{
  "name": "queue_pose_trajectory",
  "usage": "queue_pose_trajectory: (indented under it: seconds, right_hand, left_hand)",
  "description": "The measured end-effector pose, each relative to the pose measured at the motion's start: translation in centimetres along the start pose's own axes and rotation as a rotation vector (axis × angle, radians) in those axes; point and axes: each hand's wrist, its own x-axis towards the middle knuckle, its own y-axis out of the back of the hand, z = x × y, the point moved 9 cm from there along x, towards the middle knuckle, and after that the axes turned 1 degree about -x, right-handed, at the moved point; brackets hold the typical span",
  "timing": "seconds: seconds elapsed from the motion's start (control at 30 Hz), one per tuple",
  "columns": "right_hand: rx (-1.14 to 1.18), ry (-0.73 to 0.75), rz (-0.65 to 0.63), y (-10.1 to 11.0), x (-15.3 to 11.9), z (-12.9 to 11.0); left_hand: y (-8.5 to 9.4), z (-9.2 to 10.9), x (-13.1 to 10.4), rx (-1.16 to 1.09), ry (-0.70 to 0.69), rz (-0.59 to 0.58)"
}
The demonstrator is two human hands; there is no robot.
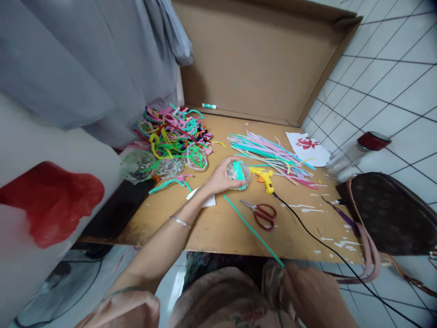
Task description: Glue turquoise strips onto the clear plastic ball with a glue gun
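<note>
My left hand is closed around a clear round plastic piece with turquoise strips across it. It is over the middle of the table. At the lower right, my right hand is closed on one end of a green pipe cleaner. The pipe cleaner's other end reaches up near the left hand. Just right of the plastic piece lies a yellow hot glue gun with a black cord. Red-handled scissors lie below it. Part of a white paper shows beneath my left wrist.
Loose pipe cleaners lie at the back right, and a tangled pile at the back left. Clear plastic pieces stand before that pile. A bottle and a brown bag line the right side; cardboard stands behind.
</note>
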Motion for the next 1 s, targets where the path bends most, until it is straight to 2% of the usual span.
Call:
queue_pose_trajectory:
  seconds: [0.07, 0.13, 0.2, 0.27, 0.37, 0.47, 0.53, 0.63, 0.73, 0.8, 0.87, 1.0]
  right_hand:
    - [-0.095, 0.04, -0.127, -0.6, 1.0, -1.8]
    - [-0.068, 0.107, -0.152, -0.3, 2.7, -4.3]
    - [0.028, 0.099, -0.107, 0.6, 4.9, -6.2]
    - [0.129, 0.085, -0.123, 0.7, 6.8, -7.6]
    - [0.223, 0.133, -0.054, 1.8, 8.8, -8.8]
    - [0.224, 0.118, 0.105, 4.1, 10.7, -7.8]
    - [0.104, -0.015, 0.244, 6.2, 12.5, -5.8]
    - [-0.08, -0.185, 0.333, 8.1, 16.0, -3.6]
    - [-0.196, -0.296, 0.217, 7.2, 19.4, -2.0]
    - [-0.23, -0.299, 0.149, 5.9, 20.8, -1.5]
    - [-0.234, -0.281, 0.131, 4.7, 21.4, -1.3]
    - [-0.191, -0.336, 0.151, 3.0, 21.6, -0.2]
  left_hand:
    - [0.4, 0.5, 0.0, -0.017, -0.019, 0.028]
    - [0.6, 1.0, -0.1, -0.037, -0.037, 0.049]
    - [0.5, 1.4, -0.3, -0.045, -0.042, 0.045]
    - [-0.1, 1.6, -0.4, -0.04, -0.038, 0.016]
    - [-0.9, 1.5, -0.6, -0.02, -0.039, -0.024]
    - [-1.1, 1.4, -0.6, -0.002, -0.052, -0.024]
    - [-1.3, 1.3, -0.6, 0.003, -0.063, -0.027]
    - [-1.6, 1.1, -0.7, 0.006, -0.056, -0.05]
    - [-1.8, 1.0, -0.7, 0.014, -0.04, -0.061]
    - [-1.7, 1.0, -0.7, 0.016, -0.037, -0.055]
    - [-1.6, 1.0, -0.7, 0.015, -0.038, -0.052]
    - [-1.8, 1.1, -0.8, 0.007, -0.049, -0.069]
